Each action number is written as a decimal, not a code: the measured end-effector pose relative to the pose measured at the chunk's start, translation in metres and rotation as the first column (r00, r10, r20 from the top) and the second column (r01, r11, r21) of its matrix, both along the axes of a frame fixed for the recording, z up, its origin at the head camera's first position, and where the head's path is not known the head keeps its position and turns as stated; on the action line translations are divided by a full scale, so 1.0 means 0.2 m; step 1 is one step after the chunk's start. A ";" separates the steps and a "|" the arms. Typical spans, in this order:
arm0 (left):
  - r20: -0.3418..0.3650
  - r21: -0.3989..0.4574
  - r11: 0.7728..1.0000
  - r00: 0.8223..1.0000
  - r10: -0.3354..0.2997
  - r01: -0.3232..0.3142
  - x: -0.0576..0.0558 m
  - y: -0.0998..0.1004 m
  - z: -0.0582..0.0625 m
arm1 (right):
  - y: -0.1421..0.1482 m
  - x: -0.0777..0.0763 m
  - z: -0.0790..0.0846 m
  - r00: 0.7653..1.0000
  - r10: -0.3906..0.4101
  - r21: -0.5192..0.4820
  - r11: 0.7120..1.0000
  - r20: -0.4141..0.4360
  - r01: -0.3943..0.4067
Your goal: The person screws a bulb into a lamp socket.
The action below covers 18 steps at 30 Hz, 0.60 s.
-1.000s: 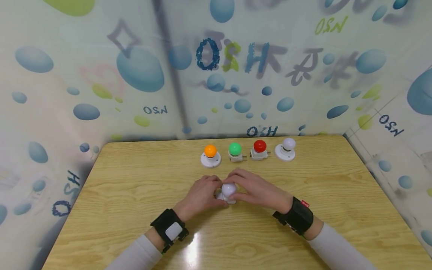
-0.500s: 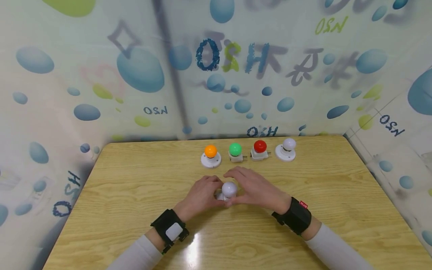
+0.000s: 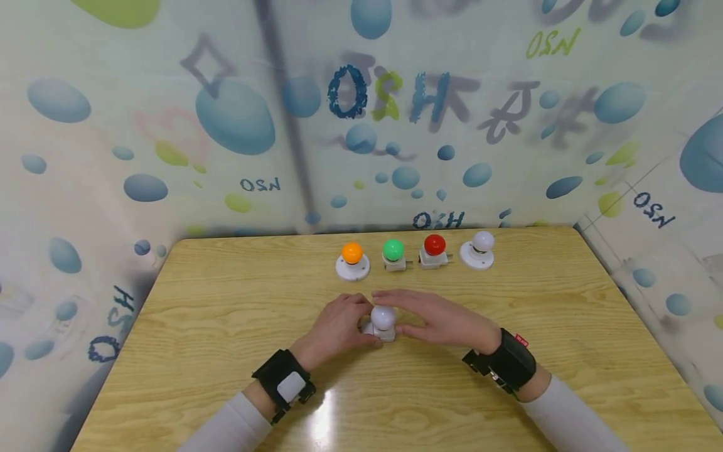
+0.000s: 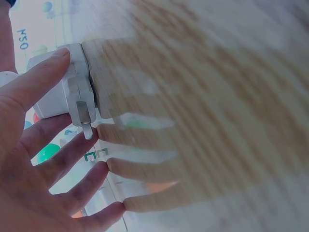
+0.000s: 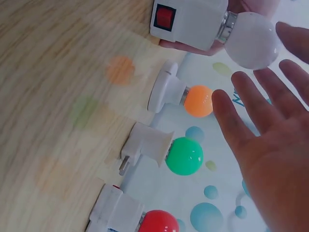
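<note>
A white round light bulb point(image 3: 383, 317) stands upright in a white plug-in socket point(image 5: 188, 21) on the table. A red switch shows on the socket in the right wrist view, and a metal prong point(image 4: 87, 131) in the left wrist view. My left hand point(image 3: 337, 323) holds the socket from the left, thumb on its near side; the other fingers spread out beyond it. Around the bulb's right and far sides is my right hand point(image 3: 443, 319), its fingers fairly straight and its thumb beside the bulb. Whether those fingertips touch the glass is hard to tell.
Along the back of the wooden table point(image 3: 226, 276) stand an orange bulb point(image 3: 353, 253) on a round base, a green bulb point(image 3: 393, 250) and a red bulb point(image 3: 435, 245) in plug sockets, and another white bulb point(image 3: 482, 242) on a round base. A patterned curtain point(image 3: 237, 201) rises behind.
My right hand has loosened from the bulb, turned round it and shifted slightly right, with fingers now straighter. The left hand and the socket have stayed in place.
</note>
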<state>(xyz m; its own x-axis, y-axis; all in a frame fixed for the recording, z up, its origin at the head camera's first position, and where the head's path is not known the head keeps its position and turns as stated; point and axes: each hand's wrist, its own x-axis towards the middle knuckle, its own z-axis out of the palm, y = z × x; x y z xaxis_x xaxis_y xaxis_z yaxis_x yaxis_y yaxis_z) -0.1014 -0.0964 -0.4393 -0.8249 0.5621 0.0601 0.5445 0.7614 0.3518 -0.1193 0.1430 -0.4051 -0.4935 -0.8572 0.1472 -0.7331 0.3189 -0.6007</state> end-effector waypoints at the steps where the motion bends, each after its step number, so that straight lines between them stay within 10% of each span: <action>1: 0.000 -0.002 1.000 1.000 -0.001 0.001 0.00 0.00 0.00 | 0.00 0.00 0.00 1.000 -0.002 0.004 1.000 0.001 0.002; 18: -0.004 0.008 1.000 1.000 -0.006 0.006 0.00 0.00 0.00 | -0.05 0.00 -0.03 0.993 -0.094 0.014 0.995 -0.065 0.096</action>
